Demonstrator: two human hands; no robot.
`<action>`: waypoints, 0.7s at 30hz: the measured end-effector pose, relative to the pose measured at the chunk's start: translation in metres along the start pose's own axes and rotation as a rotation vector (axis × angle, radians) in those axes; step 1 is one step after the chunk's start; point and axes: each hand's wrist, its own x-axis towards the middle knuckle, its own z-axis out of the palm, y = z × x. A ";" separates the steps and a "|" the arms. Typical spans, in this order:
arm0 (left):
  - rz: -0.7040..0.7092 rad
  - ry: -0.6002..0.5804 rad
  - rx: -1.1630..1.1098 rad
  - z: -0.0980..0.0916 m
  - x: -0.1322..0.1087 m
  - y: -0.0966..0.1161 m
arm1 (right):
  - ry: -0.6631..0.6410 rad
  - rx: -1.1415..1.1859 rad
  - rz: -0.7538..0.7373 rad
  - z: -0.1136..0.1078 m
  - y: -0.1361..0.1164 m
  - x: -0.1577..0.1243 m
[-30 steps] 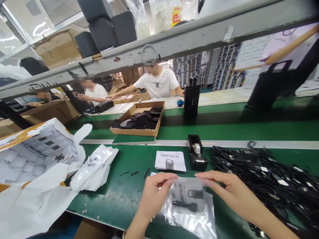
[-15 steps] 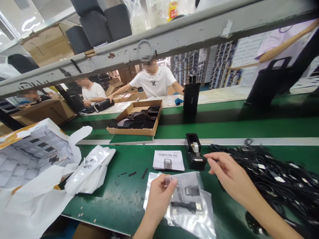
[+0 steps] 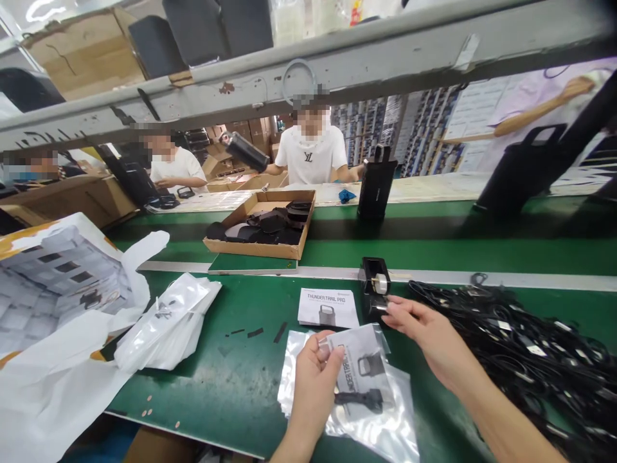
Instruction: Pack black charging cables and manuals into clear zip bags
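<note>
Pinched between the thumb and fingers of my left hand (image 3: 321, 370) is a clear plastic bag (image 3: 380, 379) holding a printed leaflet and a black cable. More clear bags lie under it. My right hand (image 3: 417, 321) has its fingertips at the front end of a black tape dispenser (image 3: 375, 283), thumb and fingers close together; whether they grip tape is too small to tell. Just left of the dispenser sits a stack of white booklets (image 3: 328, 307) reading "THUNDERTRAIL PRO".
Tangled black cables (image 3: 520, 341) cover the bench's right side. White plastic bags (image 3: 166, 321) and an open printed box (image 3: 62, 276) are at left. Beyond stand a cardboard tray (image 3: 260, 247) of black pieces and a black device (image 3: 375, 190). Several people are across the bench.
My right hand has moved left onto the dispenser's front end. My left hand still holds the bag. Across the bench, a person has lifted a black cylindrical item.
</note>
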 end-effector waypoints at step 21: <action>0.082 0.176 0.138 0.012 -0.016 -0.001 | -0.372 -0.126 0.141 0.042 -0.001 -0.053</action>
